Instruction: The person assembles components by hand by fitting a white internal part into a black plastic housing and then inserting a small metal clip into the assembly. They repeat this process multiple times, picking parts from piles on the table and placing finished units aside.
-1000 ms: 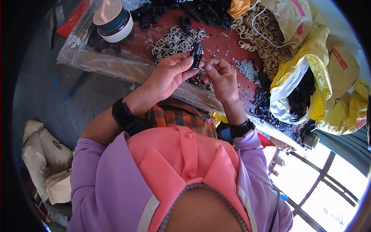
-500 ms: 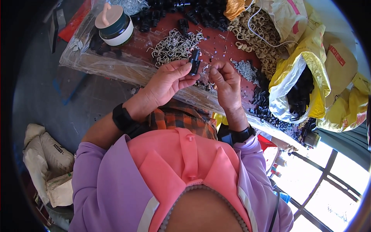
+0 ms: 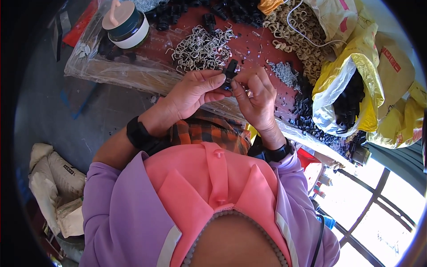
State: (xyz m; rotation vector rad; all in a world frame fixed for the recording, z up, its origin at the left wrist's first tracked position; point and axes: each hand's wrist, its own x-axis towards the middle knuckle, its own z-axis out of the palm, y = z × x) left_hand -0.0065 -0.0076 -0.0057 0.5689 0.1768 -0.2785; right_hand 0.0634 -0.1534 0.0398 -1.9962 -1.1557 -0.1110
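Head view: at the near left, beige sacks [image 3: 62, 178] lie on the floor. A lidded cup [image 3: 126, 27], teal and white with a pinkish top, stands at the far left of the red tabletop [image 3: 249, 46]. Farther in, right of the cup, black plastic fittings [image 3: 240, 14] are strewn. The left hand [image 3: 190, 91], above the table's near edge, grips a black plastic fitting [image 3: 231, 67] between thumb and fingers, its end jutting up and away. Beyond that hand is a heap of silvery metal hooks [image 3: 200, 50]. The right hand [image 3: 258, 99] has its fingers bent close against the fitting's right side; whether they pinch anything cannot be told. Farther right come small grey metal pieces [image 3: 284, 73], then beige clips [image 3: 296, 31] beyond them, and a yellow plastic bag [image 3: 375, 89] holding black parts [image 3: 349, 100].
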